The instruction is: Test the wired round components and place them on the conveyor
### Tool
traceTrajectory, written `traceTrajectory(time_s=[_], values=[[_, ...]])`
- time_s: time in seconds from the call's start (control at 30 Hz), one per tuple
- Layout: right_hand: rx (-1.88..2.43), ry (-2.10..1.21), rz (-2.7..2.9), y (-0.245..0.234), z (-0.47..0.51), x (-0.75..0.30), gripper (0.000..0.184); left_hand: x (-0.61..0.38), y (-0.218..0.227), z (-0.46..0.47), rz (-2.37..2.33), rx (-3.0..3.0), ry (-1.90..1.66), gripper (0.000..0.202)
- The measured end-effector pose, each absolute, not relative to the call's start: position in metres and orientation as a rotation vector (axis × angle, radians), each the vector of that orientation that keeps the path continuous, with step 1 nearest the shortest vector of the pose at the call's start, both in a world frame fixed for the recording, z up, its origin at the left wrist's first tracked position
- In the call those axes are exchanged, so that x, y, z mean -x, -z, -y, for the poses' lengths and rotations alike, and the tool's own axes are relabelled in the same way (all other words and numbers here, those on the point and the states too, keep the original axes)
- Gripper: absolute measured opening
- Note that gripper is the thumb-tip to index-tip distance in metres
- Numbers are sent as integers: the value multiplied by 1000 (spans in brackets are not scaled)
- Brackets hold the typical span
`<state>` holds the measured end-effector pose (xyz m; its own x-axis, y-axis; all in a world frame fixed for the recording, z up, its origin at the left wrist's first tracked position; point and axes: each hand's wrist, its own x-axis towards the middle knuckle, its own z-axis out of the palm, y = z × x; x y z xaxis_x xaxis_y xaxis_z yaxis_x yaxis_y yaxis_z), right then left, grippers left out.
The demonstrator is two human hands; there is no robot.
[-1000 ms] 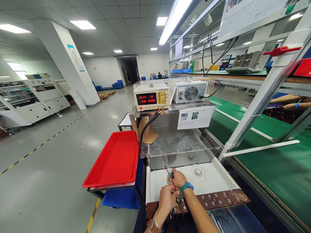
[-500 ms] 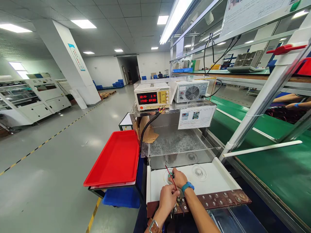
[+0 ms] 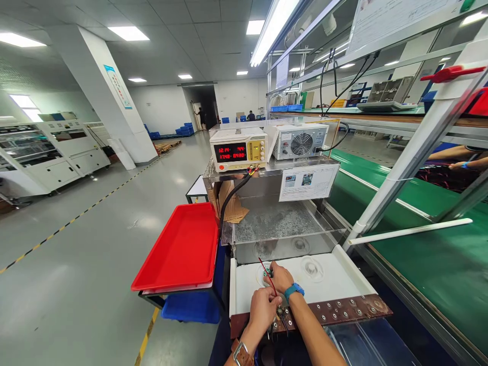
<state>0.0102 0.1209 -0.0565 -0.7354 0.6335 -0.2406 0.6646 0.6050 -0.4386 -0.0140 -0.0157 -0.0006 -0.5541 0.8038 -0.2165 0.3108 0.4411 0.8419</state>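
My left hand (image 3: 264, 307) is closed, thumb and finger pinching a red wire (image 3: 267, 271) near the brown terminal strip (image 3: 335, 309). The wire's free end sticks up and away from me. Just beyond it, my right hand (image 3: 281, 279) curls round a small green circuit board (image 3: 268, 272), which sits over a round clear fitting on the white tray (image 3: 244, 290). Its fingertips are partly hidden behind the hand. Dark leads (image 3: 280, 325) hang at the strip below my left hand.
A power supply (image 3: 239, 151) with red digits stands on the metal shelf, beside a grey unit with a fan (image 3: 301, 144). A red tray (image 3: 179, 249) is at the left. A clear sheet (image 3: 282, 223) lies behind the white tray. A co-worker's arm (image 3: 453, 155) shows beyond the green belt (image 3: 438, 254).
Both hands keep nearly the same place and grip. A digit reading on the power supply looks different. The view has shifted slightly.
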Motion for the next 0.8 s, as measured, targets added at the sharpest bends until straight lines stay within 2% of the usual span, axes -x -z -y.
traceTrajectory(time_s=[0.63,0.8], values=[[-1141,761,-2776,55,-123,-9,36,18,11,13,-2090,-995,-971,14],[-1127,740,-2820,45,-121,-10,37,24,28,12,-2105,-1067,-964,26]])
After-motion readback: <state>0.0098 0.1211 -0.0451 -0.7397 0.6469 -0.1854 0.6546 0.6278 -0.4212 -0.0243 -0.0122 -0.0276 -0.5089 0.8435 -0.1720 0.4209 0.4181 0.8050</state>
